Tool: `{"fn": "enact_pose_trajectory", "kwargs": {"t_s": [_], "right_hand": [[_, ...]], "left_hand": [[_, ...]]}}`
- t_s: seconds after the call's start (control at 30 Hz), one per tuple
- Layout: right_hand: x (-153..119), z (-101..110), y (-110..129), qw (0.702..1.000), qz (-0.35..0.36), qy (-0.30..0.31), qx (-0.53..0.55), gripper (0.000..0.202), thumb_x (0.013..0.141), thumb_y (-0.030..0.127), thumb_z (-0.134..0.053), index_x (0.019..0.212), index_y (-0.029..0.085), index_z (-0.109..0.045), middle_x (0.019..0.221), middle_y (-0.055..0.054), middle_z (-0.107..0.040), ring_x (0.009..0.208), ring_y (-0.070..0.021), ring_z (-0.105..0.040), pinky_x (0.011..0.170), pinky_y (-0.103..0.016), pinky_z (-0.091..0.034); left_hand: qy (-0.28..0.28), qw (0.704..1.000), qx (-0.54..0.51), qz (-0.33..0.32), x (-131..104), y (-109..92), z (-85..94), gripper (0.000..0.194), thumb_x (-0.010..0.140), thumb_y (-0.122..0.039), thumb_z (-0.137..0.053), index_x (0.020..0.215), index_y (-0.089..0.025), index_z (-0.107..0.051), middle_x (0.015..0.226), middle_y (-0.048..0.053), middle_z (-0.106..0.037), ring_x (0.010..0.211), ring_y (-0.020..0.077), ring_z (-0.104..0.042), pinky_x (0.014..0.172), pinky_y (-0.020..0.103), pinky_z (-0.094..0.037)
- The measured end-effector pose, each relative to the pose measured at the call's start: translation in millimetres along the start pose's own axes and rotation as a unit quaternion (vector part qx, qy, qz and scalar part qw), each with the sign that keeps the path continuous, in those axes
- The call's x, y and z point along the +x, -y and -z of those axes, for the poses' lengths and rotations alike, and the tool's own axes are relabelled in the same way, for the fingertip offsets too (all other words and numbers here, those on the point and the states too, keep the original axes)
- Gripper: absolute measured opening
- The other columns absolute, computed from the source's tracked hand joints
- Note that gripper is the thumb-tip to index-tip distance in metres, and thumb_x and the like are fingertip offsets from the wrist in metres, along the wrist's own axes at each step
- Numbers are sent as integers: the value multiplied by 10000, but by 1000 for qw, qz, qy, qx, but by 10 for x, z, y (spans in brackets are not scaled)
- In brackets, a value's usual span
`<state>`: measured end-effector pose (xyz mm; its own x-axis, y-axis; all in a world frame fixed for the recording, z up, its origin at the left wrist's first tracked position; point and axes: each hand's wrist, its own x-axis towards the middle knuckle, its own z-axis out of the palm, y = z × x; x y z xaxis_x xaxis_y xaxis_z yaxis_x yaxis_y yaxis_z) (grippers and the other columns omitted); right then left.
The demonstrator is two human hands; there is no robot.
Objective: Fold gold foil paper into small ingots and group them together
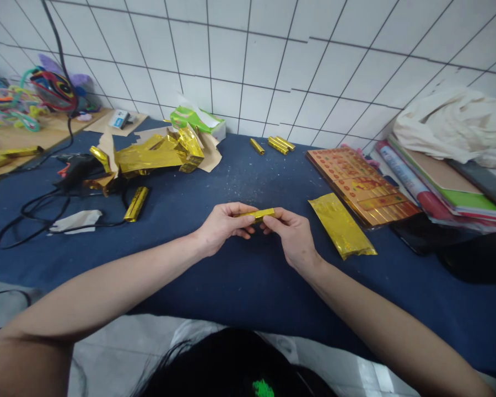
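Observation:
Between my two hands, a small gold foil roll (pixel 264 214) is held level above the dark blue cloth. My left hand (pixel 230 220) pinches its left end with thumb and fingers. The right end sits in the pinch of my right hand (pixel 288 229). Fingers cover both ends of the roll. A flat gold foil sheet (pixel 342 226) lies on the cloth to the right of my right hand. Further back, near the wall, lie a single gold roll (pixel 257 146) and a small bundle of gold rolls (pixel 281 144). Another gold roll piece (pixel 136 204) rests at the left.
Crumpled gold foil (pixel 152 157) and a green tissue pack (pixel 198 121) lie at the back left. A black glue gun (pixel 76 172) with a looping cord stands near them. At the right are an orange-gold patterned stack (pixel 359 184), folders (pixel 438 182) and white cloth (pixel 458 124).

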<state>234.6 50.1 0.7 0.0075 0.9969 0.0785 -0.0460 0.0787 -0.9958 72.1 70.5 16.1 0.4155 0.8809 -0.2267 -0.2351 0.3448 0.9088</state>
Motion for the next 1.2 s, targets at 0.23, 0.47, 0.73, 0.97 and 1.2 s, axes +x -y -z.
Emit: {"fn": "enact_pose_trajectory", "kwargs": {"t_s": [0.23,0.47,0.73,0.97,1.2], "right_hand": [[-23,-32,43,1000,1,-14,24,77,693,264,-657,688,189,-673,655,21,-608,586,-101,-519,549,-241,-427],[-29,-34,57,998,-26,-17,46,96,688,279,-660,705,187,-682,630,19,-615,554,-96,-525,543,-245,-425],[-11,-38,49,989,-85,-17,124,158,670,318,-682,657,164,-648,521,17,-605,478,-104,-553,521,-254,-439],[-14,-44,61,988,-68,-14,135,145,674,306,-686,679,170,-636,573,21,-619,496,-106,-573,527,-255,-450],[-9,-47,70,988,-78,-10,134,176,673,329,-682,661,164,-622,542,15,-616,485,-110,-569,524,-261,-456]], "left_hand": [[-18,988,112,-101,-19,38,-25,354,642,-246,-715,976,-139,-664,787,29,-678,590,88,-590,535,200,-503],[-16,969,189,-158,-34,60,-11,287,722,-217,-634,1001,-163,-673,823,29,-636,570,63,-558,515,188,-488],[9,943,236,-236,-54,51,8,234,749,-169,-613,969,-195,-690,841,22,-586,606,54,-553,573,186,-512],[-2,950,205,-234,-26,78,26,216,762,-209,-611,961,-184,-690,824,19,-577,552,49,-560,549,199,-516],[-25,941,223,-252,-52,56,-1,264,714,-195,-657,977,-184,-680,820,12,-576,544,50,-557,531,191,-513]]}}
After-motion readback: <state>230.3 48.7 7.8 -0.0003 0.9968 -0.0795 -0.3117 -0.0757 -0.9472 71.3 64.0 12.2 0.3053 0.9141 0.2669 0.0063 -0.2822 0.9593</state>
